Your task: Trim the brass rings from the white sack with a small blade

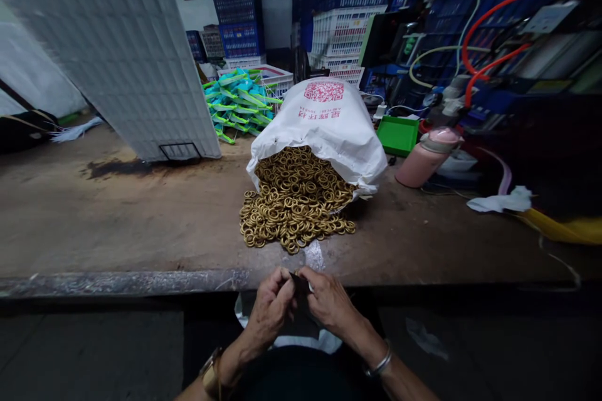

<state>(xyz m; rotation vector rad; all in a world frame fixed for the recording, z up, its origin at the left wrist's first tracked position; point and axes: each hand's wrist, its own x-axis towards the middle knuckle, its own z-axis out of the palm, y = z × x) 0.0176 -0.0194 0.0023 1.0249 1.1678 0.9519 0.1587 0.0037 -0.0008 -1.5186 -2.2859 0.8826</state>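
My left hand [271,308] and my right hand [329,302] meet just below the table's front edge, fingers pinched together on a small dark piece [301,285] held between them. What that piece is I cannot make out. Right above the hands, a heap of brass rings [291,207] spills out of a white sack [329,125] lying on its side on the brown table [117,219]. Neither hand touches the rings.
A white mesh crate [117,44] leans at the back left. Teal and green straps [237,103] pile behind the sack. A green tray [397,135], a pink bottle [426,160] and a machine with red hoses [498,25] stand right. Blue and white crates [348,6] stack behind.
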